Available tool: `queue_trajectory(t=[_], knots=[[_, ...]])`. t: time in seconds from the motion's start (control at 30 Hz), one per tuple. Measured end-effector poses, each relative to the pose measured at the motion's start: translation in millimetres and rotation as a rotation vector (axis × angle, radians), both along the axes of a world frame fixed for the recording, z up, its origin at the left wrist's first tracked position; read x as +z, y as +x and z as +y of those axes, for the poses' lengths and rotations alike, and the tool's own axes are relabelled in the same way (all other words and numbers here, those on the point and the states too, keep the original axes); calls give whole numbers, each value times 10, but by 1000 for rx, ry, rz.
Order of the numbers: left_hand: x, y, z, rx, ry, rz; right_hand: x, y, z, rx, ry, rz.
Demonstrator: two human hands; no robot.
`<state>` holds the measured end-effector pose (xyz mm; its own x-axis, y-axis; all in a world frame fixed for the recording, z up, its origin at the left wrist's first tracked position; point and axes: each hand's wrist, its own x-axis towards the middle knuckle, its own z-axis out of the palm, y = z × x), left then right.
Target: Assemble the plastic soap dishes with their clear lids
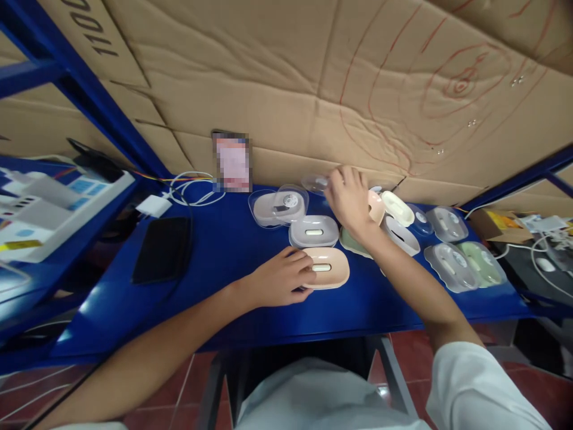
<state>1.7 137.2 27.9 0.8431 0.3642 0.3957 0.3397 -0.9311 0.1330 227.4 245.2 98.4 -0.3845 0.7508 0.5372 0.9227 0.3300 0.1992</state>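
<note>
The left hand [283, 278] grips the near end of a peach oval dish [335, 276], fingers curled over its rim and thumb low at the side, likely to steady it on the counter [273, 321] close to the body. The right hand [350, 196] reaches farther back, fingers bent downward beside a clear plastic lid [315, 183]; whether they pinch it I cannot tell, as the knuckles hide the fingertips.

Just behind the gripped dish sits a grey oval dish [317, 232], and left of that some overlapping clear covers [286, 203]. Under and beyond the right forearm are a green dish [353, 242] and a cream dish [397, 208]. Covered grey and green containers [486, 264] stand at the right, apparently set aside. A phone [233, 161] leans against the cardboard [277, 119], probably so its screen faces the person.
</note>
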Motion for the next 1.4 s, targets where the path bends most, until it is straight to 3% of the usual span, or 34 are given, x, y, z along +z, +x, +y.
queue_trajectory(t=[0.07, 0.13, 0.23, 0.4, 0.6, 0.83, 1.1, 1.23, 1.4], knots=[[16, -12, 17, -12, 0, -1, -100, 240, -392, 184, 63, -13], [23, -37, 40, -14, 5, 7, -254, 468, -771, 467, 49, -44], [-5, -87, 67, -8, 11, 10, -452, 702, -1155, 715, -133, 85], [-105, -126, 101, 134, -69, -68, -559, 802, -1272, 708, -327, 372], [-93, -107, 200, 111, -163, -151, -641, 822, -1214, 770, -456, 318], [-68, -95, 225, 65, -169, -138, -715, 781, -1314, 754, -309, 71], [-65, -36, 146, 69, -182, -179, -755, 862, -1236, 661, -419, 238], [-7, -56, 97, 51, -176, -94, -782, 863, -1231, 716, -455, 153], [63, 15, 14, 72, -138, 6, -810, 817, -1344, 656, -391, 16]])
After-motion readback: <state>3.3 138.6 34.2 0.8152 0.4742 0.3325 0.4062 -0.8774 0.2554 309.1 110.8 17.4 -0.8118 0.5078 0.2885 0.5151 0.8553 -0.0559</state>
